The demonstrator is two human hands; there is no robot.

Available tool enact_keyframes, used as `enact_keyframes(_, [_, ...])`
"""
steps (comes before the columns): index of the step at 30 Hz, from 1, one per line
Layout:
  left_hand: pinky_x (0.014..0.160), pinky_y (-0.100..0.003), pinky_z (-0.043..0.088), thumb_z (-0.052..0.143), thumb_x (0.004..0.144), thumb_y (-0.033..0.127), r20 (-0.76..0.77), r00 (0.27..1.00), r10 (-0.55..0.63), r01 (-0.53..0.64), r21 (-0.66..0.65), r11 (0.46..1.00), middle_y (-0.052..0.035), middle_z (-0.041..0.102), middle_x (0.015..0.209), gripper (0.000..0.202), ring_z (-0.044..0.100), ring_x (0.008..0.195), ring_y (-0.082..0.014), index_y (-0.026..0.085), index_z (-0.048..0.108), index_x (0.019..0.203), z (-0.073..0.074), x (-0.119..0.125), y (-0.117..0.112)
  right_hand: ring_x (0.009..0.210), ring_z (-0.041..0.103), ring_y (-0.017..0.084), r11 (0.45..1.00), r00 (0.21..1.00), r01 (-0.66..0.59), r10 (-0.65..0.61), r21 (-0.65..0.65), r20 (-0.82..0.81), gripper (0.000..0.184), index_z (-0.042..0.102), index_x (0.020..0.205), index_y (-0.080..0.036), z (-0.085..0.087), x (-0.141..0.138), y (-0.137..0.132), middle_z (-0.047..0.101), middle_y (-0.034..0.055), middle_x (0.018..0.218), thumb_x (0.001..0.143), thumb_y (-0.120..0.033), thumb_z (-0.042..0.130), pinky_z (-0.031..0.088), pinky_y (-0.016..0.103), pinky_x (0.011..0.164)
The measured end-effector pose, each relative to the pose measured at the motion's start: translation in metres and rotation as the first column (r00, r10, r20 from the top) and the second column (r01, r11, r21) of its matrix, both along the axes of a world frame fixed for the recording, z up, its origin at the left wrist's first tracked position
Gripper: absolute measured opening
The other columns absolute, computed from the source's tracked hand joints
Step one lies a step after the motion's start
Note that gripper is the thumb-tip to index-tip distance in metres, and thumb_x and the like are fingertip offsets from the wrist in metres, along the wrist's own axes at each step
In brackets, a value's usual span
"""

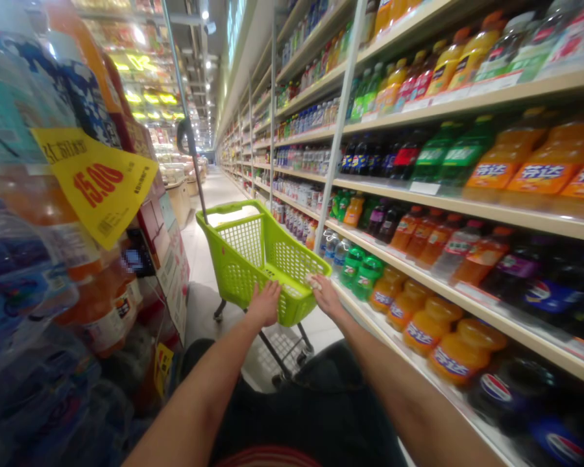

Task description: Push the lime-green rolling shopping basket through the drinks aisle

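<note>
Fingers (274, 290) on green cart (231, 269), pale aisle floor (226, 188), bottle-lined shelves (467, 206), ceiling lights (205, 14)

Over the green cart (226, 263) I have open air, save the pole (196, 175) at its far left; shelves (467, 209) wall my right, stacked bottles (92, 285) my left.

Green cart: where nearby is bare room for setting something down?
Bare floor shows beyond the cart, between the left display and right shelves. Crowded: those shelves, with bottles; the cart's near end, with left hand and right hand.
</note>
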State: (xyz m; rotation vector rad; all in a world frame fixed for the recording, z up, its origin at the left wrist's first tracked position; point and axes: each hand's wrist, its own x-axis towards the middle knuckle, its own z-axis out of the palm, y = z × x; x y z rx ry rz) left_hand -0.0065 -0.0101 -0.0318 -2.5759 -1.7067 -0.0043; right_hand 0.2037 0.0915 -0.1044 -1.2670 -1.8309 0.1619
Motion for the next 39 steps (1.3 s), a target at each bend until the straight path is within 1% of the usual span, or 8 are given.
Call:
enact_keyframes(6, [0.108,-0.056,0.007,0.046,0.07,0.014,0.014,1.0,-0.013,0.014,-0.023,1.0,-0.0064,0.008,0.151,0.078,0.01,0.138,-0.024,0.016,0.014,0.142,-0.006,0.007,0.015,0.114,0.05,0.026,0.982,0.95,0.175,-0.188,-0.076,-0.249,0.046,0.058,0.112,-0.011,0.005,-0.016,-0.02,0.057,0.0134,0.12,0.07,-0.023,0.042,0.038,0.041,0.099])
enact_keyframes(11, [0.109,-0.055,0.0,0.052,0.064,0.007,0.354,0.932,0.076,-0.013,-0.177,0.984,-0.0049,0.013,0.151,0.078,0.01,0.138,-0.0241,0.021,0.028,0.137,0.0,0.021,0.018,0.086,0.061,0.023,0.953,0.719,0.164,-0.291,-0.254,-0.631,0.047,0.062,0.106,-0.011,0.028,-0.02,-0.038,0.068,0.0091,0.094,0.067,-0.035,0.05,0.048,0.035,0.078])
enact_keyframes(16, [0.105,-0.037,0.027,0.058,0.069,0.018,0.895,0.124,0.429,0.005,-0.433,0.902,-0.009,0.043,0.138,0.046,0.031,0.131,-0.0226,0.018,0.054,0.114,0.005,0.048,0.023,0.081,0.061,0.02,0.981,0.543,0.03,-0.176,-0.19,-0.821,0.049,0.063,0.103,-0.011,0.045,-0.037,-0.054,0.068,0.0061,0.09,0.061,-0.037,0.059,0.049,0.031,0.072])
enact_keyframes(22, [0.056,-0.022,0.045,0.057,0.074,0.043,0.803,-0.222,0.552,0.171,-0.526,0.833,-0.0036,0.065,0.073,0.028,0.061,0.064,-0.0129,0.016,0.06,0.081,0.01,0.066,0.017,0.099,0.06,0.02,0.987,0.404,-0.102,-0.076,-0.127,-0.912,0.04,0.066,0.094,-0.015,0.048,-0.074,-0.073,0.066,0.0071,0.104,0.066,-0.042,0.06,0.047,0.032,0.087])
enact_keyframes(28, [0.057,-0.021,0.045,0.067,0.066,0.035,0.725,-0.407,0.556,0.241,-0.502,0.83,0.0005,0.059,0.055,0.021,0.059,0.059,-0.0116,0.016,0.058,0.066,0.015,0.062,0.004,0.091,0.063,0.019,0.945,0.268,-0.227,-0.171,-0.234,-0.948,0.043,0.064,0.097,-0.015,0.04,-0.092,-0.073,0.069,0.0052,0.094,0.066,-0.045,0.061,0.052,0.032,0.079])
enact_keyframes(33, [0.059,-0.022,0.046,0.067,0.065,0.023,0.714,-0.452,0.535,0.171,-0.519,0.837,0.0031,0.058,0.056,0.015,0.059,0.056,-0.0111,0.016,0.055,0.071,0.016,0.055,0.014,0.105,0.057,0.024,0.982,0.592,-0.124,-0.044,-0.145,-0.804,0.047,0.059,0.11,-0.014,0.043,-0.086,-0.079,0.062,0.011,0.113,0.073,-0.042,0.052,0.046,0.041,0.09])
enact_keyframes(36, [0.056,-0.022,0.044,0.067,0.063,0.016,0.726,-0.433,0.534,0.071,-0.563,0.823,0.0052,0.056,0.054,0.017,0.056,0.051,-0.0096,0.017,0.053,0.074,0.013,0.045,0.024,0.125,0.04,0.027,0.991,0.919,-0.009,0.061,0.133,-0.391,0.044,0.056,0.116,-0.015,0.045,-0.076,-0.088,0.049,0.0131,0.13,0.076,-0.032,0.048,0.031,0.049,0.102])
enact_keyframes(39, [0.057,-0.023,0.043,0.067,0.066,0.022,0.753,-0.359,0.551,0.021,-0.584,0.812,0.0028,0.058,0.056,0.014,0.058,0.057,-0.0121,0.018,0.056,0.074,0.008,0.036,0.03,0.132,0.027,0.027,0.934,0.978,-0.207,0.198,0.29,0.061,0.055,0.041,0.13,-0.015,0.038,-0.073,-0.096,0.036,0.0139,0.14,0.076,-0.026,0.047,0.025,0.052,0.105])
